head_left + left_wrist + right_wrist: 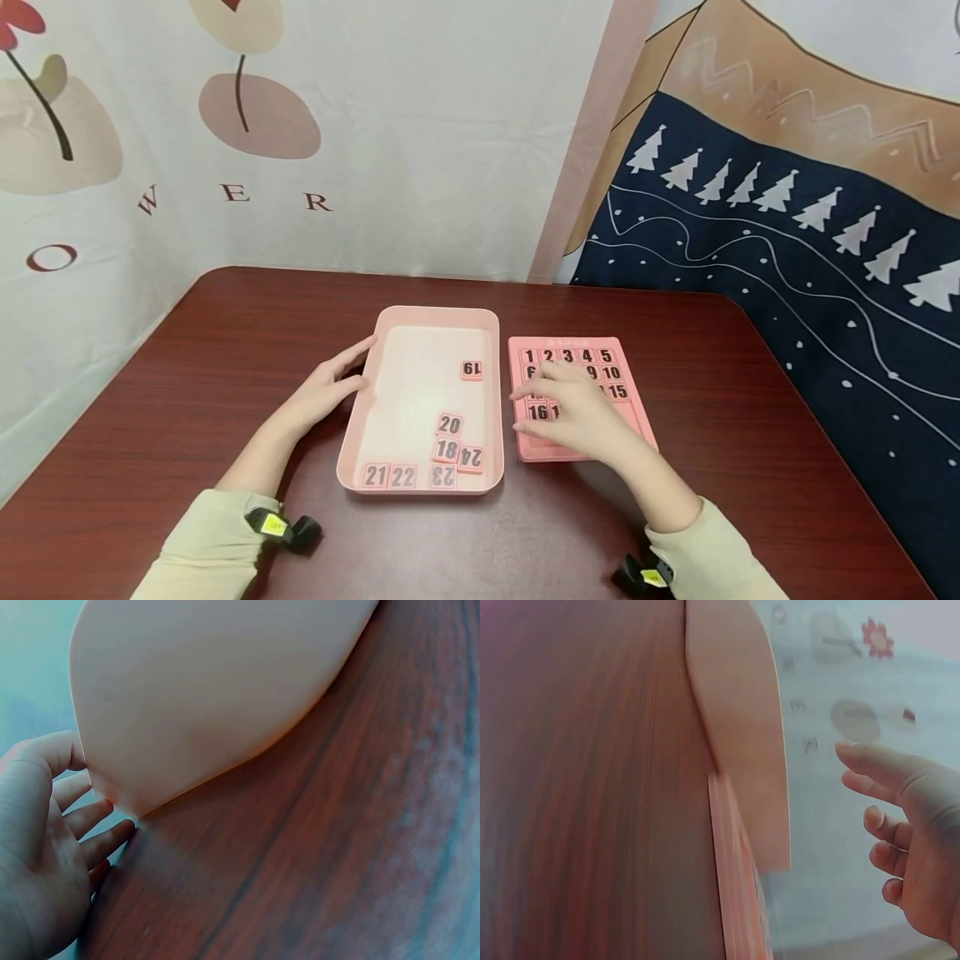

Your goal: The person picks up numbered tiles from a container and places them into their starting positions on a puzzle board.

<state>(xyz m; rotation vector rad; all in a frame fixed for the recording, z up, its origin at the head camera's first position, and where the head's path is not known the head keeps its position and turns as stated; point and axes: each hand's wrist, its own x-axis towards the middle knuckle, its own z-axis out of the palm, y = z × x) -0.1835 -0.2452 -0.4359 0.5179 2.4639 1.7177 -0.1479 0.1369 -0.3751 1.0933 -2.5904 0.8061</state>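
A pink tray (405,375) lies on the table with several number tiles inside. My left hand (326,396) touches the tray's left side with relaxed fingers; in the left wrist view its fingertips meet the outer wall (202,690). Just right of the tray is a pink number board (540,451) holding tiles in rows from 1 upward. Over this board hovers my right hand (573,408), covering part of the rows. In the right wrist view its fingers (877,761) are loosely extended and apart, with nothing between them.
Tile 19 (472,369) sits near the tray's right wall, and tiles 20 (450,425), 24 (470,457) and others gather toward its near end. The dark red wooden table (420,550) meets printed cloths (450,167) at the back and right.
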